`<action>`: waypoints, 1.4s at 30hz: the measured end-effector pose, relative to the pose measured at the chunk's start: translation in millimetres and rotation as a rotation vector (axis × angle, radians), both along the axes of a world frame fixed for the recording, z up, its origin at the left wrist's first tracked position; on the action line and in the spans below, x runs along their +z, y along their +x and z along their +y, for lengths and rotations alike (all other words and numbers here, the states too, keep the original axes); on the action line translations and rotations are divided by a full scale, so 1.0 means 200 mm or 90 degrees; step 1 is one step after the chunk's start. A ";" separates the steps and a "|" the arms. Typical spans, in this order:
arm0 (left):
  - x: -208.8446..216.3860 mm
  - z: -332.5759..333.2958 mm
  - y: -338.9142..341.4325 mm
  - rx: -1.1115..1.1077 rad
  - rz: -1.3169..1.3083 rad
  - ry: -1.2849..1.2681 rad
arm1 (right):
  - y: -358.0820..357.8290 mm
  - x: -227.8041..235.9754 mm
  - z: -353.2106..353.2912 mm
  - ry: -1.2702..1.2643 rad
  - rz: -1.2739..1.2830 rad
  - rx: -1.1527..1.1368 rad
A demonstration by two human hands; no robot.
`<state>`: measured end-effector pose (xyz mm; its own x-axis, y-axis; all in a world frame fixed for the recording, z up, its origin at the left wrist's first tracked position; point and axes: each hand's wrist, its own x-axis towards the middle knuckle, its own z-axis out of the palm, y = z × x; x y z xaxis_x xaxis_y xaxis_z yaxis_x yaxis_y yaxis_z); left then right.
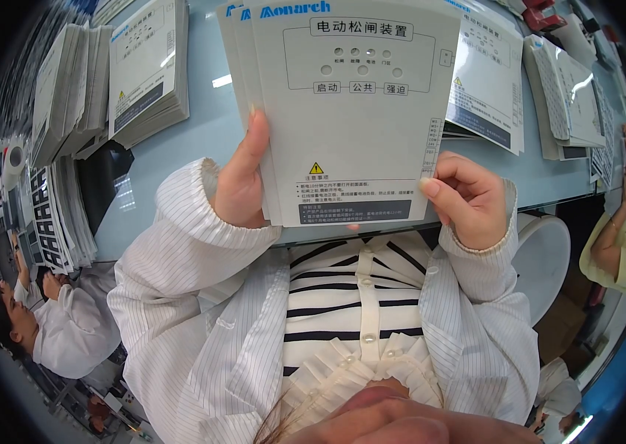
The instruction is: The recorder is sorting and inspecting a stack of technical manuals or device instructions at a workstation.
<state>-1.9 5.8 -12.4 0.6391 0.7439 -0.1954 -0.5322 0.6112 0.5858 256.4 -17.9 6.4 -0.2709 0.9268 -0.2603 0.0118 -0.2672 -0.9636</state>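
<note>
Several flat white printed panels (361,140) are held upright before my chest, fanned a little so that the back ones show at the left. The front panel has a row of small round holes near its top, a yellow warning triangle and a dark band at its foot. My left hand (245,174) grips the panels by their left edge, thumb in front. At the lower right edge, my right hand (468,198) pinches the front panel between thumb and bent fingers. What lies behind the panels is hidden.
A pale blue worktop (205,111) carries stacks of like panels: one stack (149,70) and another (69,89) at the left, more panels (486,81) behind my right hand, and a pile (564,92) farther right. Co-workers sit at left (72,325) and right (616,248). A white round stool (546,255) stands by my right.
</note>
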 end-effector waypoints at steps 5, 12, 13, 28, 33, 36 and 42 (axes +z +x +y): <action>-0.01 0.00 0.01 0.014 0.012 -0.015 | 0.02 -0.03 0.00 0.136 -0.046 -0.023; -0.01 0.01 -0.01 -0.027 -0.080 -0.001 | 0.24 -0.04 0.07 0.165 -0.090 -0.322; -0.01 0.01 0.00 -0.031 -0.081 -0.002 | 0.30 -0.05 0.09 0.178 -0.113 -0.364; 0.00 0.01 0.00 -0.028 -0.061 -0.001 | 0.12 -0.03 0.06 0.385 -0.324 -0.273; 0.01 0.02 0.00 -0.023 -0.027 -0.009 | -0.02 0.00 0.01 0.246 -0.221 0.017; 0.01 0.02 0.00 -0.021 -0.034 -0.003 | -0.04 0.00 0.00 0.134 -0.132 0.042; 0.02 0.01 0.01 -0.002 -0.077 -0.025 | -0.04 0.02 -0.01 0.011 -0.043 0.023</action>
<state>0.6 7.0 -8.6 0.6622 0.7351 -0.1455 -0.5958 0.6342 0.4927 247.6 -19.1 9.4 -0.2862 0.9213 -0.2632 0.0863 -0.2488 -0.9647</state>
